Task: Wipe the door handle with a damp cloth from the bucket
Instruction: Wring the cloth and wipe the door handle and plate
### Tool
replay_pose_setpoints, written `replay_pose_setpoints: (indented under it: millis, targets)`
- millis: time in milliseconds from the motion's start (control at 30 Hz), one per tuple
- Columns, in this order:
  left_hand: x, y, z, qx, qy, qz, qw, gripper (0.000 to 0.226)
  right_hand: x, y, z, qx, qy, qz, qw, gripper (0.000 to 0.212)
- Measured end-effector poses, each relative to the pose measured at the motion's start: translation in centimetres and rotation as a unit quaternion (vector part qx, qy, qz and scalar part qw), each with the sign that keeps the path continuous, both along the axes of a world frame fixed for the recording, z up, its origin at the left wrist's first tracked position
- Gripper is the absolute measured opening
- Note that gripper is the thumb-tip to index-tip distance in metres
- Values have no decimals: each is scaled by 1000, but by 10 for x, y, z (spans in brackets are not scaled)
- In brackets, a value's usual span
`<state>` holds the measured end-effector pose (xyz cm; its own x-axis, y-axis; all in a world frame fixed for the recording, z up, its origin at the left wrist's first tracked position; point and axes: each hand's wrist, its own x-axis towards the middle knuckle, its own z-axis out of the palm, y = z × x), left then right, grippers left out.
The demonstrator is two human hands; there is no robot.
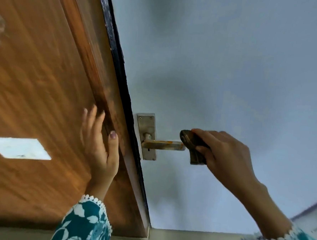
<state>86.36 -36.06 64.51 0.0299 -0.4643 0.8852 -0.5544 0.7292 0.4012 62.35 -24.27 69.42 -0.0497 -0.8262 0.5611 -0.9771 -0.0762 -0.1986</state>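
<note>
- A dark, bunched cloth (194, 146) was held closed in the right hand (226, 157), thumb beneath and fingers curled over the top, and was pressed against the free end of the door handle (163, 145).
- The handle, a metal lever on a rectangular backplate (147, 136), was seen on the pale blue door face (222, 68), at about three o'clock from the door's dark edge (120, 65).
- The left hand (100, 146) was laid flat and open, with nothing in it, against the brown wooden panel (41, 75) at nine o'clock from the handle, seemingly to steady the door.
- Orange-brown staining was visible along the top of the lever, so the wiping was judged to be under way but unfinished.
- The lever's length, the spindle and the backplate were judged to be left for cleaning.
- The bucket was not in view, and the cloth's dampness could not be told.
</note>
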Motion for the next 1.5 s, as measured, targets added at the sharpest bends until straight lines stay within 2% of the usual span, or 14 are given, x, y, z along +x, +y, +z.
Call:
replay_pose_setpoints:
  millis: [100,233,400,500,733,833,1000,1300,1433,1500]
  targets:
    - [1,-31,0,-15,-89,74,993,52,21,-15,6,4,68,-34,997,40]
    - [-1,-52,-12,-57,-146,141,977,55,58,-43,8,57,134,-26,989,40]
    - [3,-55,-16,-92,-160,146,972,50,106,-76,1,75,175,14,982,35]
    - [4,-57,-17,-106,-151,126,975,48,116,-79,-13,86,196,-9,977,31]
    - [11,-62,-23,-129,-166,112,971,49,105,-78,-28,89,169,-50,980,44]
    - [13,-65,-26,-135,-175,108,969,49,88,-73,-28,115,147,-71,980,40]
    - [12,-66,-28,-152,-171,109,967,55,58,-60,-23,137,159,-161,964,32]
    - [12,-66,-30,-152,-168,96,969,55,117,-77,-22,134,147,-120,973,30]
    - [13,-66,-29,-146,-169,90,970,55,99,-69,-27,113,138,-113,978,38]
    - [13,-67,-29,-147,-167,89,971,55,78,-60,-31,111,125,-133,977,36]
